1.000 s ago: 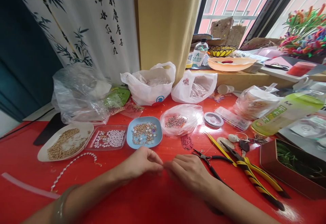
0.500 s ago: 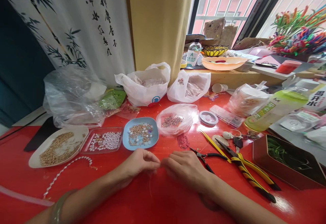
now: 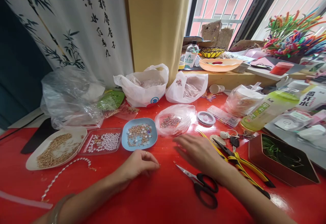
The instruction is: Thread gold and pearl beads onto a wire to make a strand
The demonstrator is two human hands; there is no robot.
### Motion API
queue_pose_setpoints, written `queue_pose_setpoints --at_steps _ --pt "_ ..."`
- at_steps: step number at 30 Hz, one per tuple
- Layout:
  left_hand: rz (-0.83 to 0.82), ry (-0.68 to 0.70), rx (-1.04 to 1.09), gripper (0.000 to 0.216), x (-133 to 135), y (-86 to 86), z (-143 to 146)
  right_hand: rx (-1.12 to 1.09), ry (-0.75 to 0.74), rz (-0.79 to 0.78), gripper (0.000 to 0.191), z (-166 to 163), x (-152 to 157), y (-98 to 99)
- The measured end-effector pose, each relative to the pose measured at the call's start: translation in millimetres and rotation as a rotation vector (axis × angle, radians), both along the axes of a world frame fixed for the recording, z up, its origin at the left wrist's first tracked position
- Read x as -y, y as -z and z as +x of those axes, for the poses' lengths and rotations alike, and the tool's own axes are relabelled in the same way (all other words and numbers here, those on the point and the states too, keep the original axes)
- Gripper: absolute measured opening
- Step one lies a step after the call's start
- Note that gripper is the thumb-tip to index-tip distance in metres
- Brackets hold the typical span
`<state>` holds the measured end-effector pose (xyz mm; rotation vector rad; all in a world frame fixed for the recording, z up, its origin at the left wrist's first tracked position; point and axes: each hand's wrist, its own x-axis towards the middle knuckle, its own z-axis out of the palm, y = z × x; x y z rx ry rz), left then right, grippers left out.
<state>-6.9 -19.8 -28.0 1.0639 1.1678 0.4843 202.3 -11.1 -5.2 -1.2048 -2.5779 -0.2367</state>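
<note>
My left hand [image 3: 141, 164] is closed in a pinch just in front of the blue dish [image 3: 124, 143] of gold and pearly beads. What sits between its thumb and forefinger is too small to make out. My right hand [image 3: 195, 149] is apart from it, palm down, with fingers stretched out and slightly blurred, at the near edge of the plastic bag of pinkish beads [image 3: 171, 121]. Below that hand lie black-handled scissors [image 3: 197, 179], blades pointing up and left. A beaded pearl strand [image 3: 66, 167] rests on the red table at left.
A clear tray of pearls [image 3: 104, 142] and a white plate of gold beads [image 3: 57, 151] stand left. Yellow-and-black pliers [image 3: 243, 169] lie right, beside a box with green strands [image 3: 282, 159] and a drink bottle [image 3: 270, 110]. White bags [image 3: 144, 88] line the back.
My right hand has left my left hand and moved up and right, its fingers straightening. The scissors now show from under my right arm, while the small black-handled pliers are hidden.
</note>
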Motion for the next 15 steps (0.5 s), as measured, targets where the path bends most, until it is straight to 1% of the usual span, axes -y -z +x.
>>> queue_pose_setpoints --at_steps 2,4,5,7,8,10,13,15 --pt "0.005 -0.001 0.006 0.012 0 0.7 0 0.000 0.227 0.053 0.020 25 0 -10.4" --pt "0.007 -0.003 0.015 0.013 -1 1.3 0 0.019 0.428 0.057 0.024 51 6 -14.6" --pt "0.003 -0.005 0.015 0.013 -1 1.5 0 0.013 0.507 0.030 0.024 63 12 -13.6" --pt "-0.010 -0.014 0.006 0.013 -1 2.1 1 -0.035 0.599 -0.037 0.024 78 29 -5.3" --pt "-0.016 -0.022 0.001 0.013 -2 2.5 2 -0.069 0.627 -0.067 0.024 81 38 1.5" --pt "-0.021 -0.037 0.006 0.012 -2 3.3 4 -0.115 0.620 -0.119 0.025 80 57 17.7" --pt "-0.020 -0.062 0.025 0.012 -1 3.8 4 -0.126 0.511 -0.157 0.029 69 76 39.5" --pt "-0.022 -0.074 0.033 0.011 0 3.5 4 -0.126 0.473 -0.138 0.033 64 79 47.8"
